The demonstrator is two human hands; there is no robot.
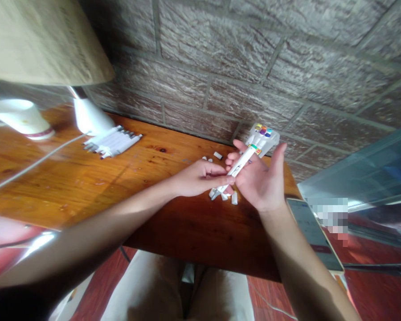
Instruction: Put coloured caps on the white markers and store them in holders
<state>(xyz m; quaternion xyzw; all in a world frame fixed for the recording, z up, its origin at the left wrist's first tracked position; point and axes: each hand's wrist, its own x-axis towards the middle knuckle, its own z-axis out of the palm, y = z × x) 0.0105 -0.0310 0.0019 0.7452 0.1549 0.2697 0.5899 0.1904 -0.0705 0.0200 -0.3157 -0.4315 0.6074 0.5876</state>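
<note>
A white marker (239,166) with a green band at its upper end is pinched between the thumb and fingers of my left hand (200,177). It slants up to the right, its grey tip end pointing down toward the table. My right hand (261,178) lies palm up behind the marker, thumb and fingers spread; whether it touches the marker I cannot tell. Below and beside my hands are several loose white caps (234,198), partly hidden. Behind my right hand stands a clear holder (269,139) with markers showing yellow, purple, orange and blue ends.
Several white markers (115,141) lie side by side on the wooden table (153,156), near a lamp (90,116). A paper cup (20,117) stands far left, and a cable (36,163) crosses the table. At the right edge lies a tablet (316,236). A brick wall (200,62) rises behind.
</note>
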